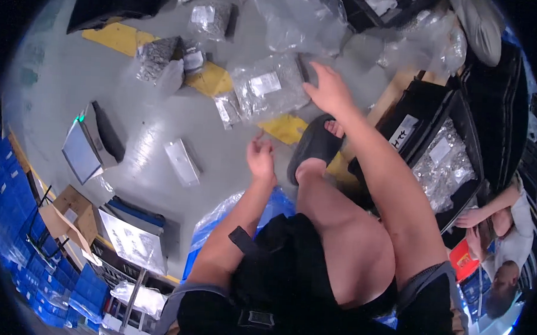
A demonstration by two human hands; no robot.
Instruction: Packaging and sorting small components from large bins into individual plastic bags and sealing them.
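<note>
A large clear plastic bag of small parts (248, 77), with a white label, lies on the floor ahead of me. At its right edge is my right hand (331, 95), thumb and fingers apart and nothing held; whether the thumb touches the bag I cannot tell. My left hand (261, 158) hangs open and loosely curled over the floor, below a smaller labelled bag (227, 109). Farther left lie a grey-looking bag of parts (158, 60) and another labelled bag (209, 18). A crumpled clear plastic bag (296, 19) sits beyond the large one.
To the right stands a black crate (471, 125) holding bags of shiny parts (439, 166). Another person (505, 232) reaches beside it. On the left are a small white box (183, 162), a device with a flat plate (82, 150), an open cardboard box (74, 216) and stacked blue bins (14, 216).
</note>
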